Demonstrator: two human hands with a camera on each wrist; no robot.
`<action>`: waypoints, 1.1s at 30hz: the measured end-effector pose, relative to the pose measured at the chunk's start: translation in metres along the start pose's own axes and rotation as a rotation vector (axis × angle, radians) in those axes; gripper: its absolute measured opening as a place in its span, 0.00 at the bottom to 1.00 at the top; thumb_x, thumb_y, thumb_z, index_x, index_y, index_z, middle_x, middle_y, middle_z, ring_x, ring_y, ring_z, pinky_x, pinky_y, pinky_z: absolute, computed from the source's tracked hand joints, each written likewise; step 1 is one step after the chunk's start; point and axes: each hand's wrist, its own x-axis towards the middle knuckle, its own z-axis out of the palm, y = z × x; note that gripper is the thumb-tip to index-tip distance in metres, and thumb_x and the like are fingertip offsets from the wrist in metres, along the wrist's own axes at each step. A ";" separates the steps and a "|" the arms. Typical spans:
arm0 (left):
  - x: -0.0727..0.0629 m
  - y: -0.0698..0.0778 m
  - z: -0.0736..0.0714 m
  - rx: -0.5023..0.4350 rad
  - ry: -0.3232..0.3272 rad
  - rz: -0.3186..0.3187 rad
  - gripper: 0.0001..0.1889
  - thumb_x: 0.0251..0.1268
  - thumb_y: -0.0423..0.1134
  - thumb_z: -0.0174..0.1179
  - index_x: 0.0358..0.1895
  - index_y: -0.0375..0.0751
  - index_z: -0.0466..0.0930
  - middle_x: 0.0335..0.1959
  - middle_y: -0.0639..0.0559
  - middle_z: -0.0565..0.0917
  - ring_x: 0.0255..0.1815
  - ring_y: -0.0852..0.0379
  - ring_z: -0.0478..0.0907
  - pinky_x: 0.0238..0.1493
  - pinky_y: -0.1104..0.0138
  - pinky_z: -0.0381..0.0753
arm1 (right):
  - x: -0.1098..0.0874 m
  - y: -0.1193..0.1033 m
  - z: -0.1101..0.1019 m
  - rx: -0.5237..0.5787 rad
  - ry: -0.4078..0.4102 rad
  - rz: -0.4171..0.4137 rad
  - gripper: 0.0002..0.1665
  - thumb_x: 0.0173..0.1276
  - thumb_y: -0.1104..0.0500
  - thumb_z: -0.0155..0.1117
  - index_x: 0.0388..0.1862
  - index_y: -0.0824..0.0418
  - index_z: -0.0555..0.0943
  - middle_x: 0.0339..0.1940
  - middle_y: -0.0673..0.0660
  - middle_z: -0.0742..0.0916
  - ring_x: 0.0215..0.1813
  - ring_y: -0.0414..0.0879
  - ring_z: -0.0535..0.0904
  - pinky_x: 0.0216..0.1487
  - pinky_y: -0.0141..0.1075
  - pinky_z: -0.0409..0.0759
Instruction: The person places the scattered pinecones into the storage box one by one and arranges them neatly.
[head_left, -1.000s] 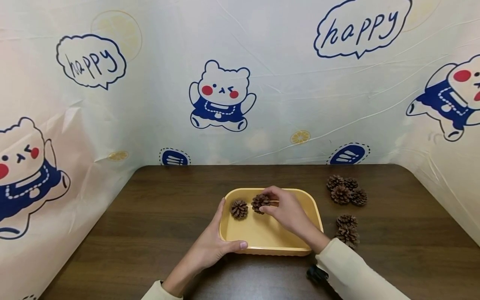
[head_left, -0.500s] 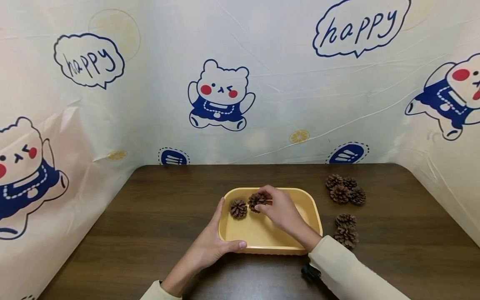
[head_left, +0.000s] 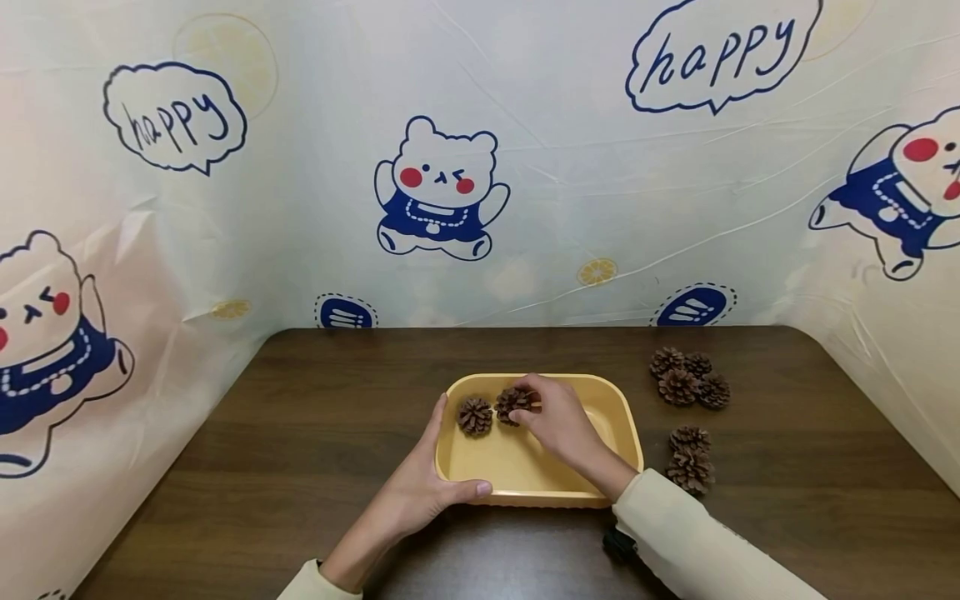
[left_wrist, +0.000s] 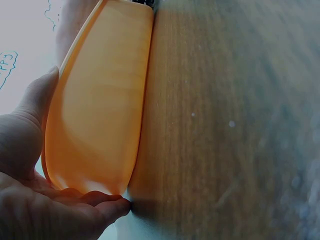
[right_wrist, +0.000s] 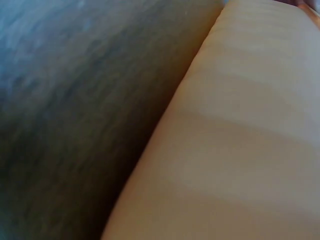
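A yellow plastic tray (head_left: 517, 467) stands on the table. My left hand (head_left: 420, 492) grips its near left corner, thumb along the front rim and fingers along the left side. The left wrist view shows this hand (left_wrist: 30, 165) around one end of the tray's outer wall (left_wrist: 100, 100). Inside the tray, my right hand (head_left: 558, 417) pinches a brown pine cone (head_left: 512, 406) between thumb and fingers. Just left of it sits another pine cone (head_left: 475, 417) in the tray's back left corner. The right wrist view is filled mostly by a blurred pale sleeve (right_wrist: 225, 140).
Right of the tray, a back group of pine cones (head_left: 678, 387) lies on the dark wooden table (head_left: 315, 417). Nearer the front lie more pine cones (head_left: 690, 471). A black object (head_left: 618, 544) shows under the right sleeve. A printed curtain (head_left: 525, 167) closes off the back and sides.
My right hand has shifted slightly left with the pine cone, closer to the other one in the tray. The left hand keeps its hold on the tray.
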 end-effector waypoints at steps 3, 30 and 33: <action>0.000 0.000 0.000 -0.004 0.001 0.002 0.73 0.50 0.38 0.83 0.87 0.43 0.29 0.82 0.29 0.60 0.59 0.50 0.82 0.69 0.55 0.74 | 0.000 0.000 0.001 -0.022 0.000 -0.011 0.22 0.63 0.68 0.76 0.57 0.65 0.86 0.52 0.62 0.91 0.53 0.58 0.87 0.58 0.52 0.85; 0.001 -0.001 -0.002 0.039 -0.005 0.005 0.73 0.50 0.41 0.84 0.87 0.44 0.29 0.83 0.31 0.59 0.63 0.49 0.79 0.72 0.50 0.70 | 0.002 0.008 0.012 -0.132 -0.026 -0.079 0.16 0.63 0.70 0.74 0.50 0.69 0.84 0.50 0.64 0.90 0.56 0.61 0.86 0.63 0.54 0.81; 0.001 -0.002 -0.001 0.053 -0.001 0.005 0.73 0.50 0.42 0.84 0.87 0.43 0.29 0.83 0.31 0.59 0.63 0.49 0.79 0.72 0.51 0.71 | 0.002 0.009 0.013 -0.142 -0.029 -0.083 0.16 0.63 0.70 0.75 0.50 0.69 0.84 0.50 0.65 0.90 0.56 0.61 0.85 0.64 0.55 0.81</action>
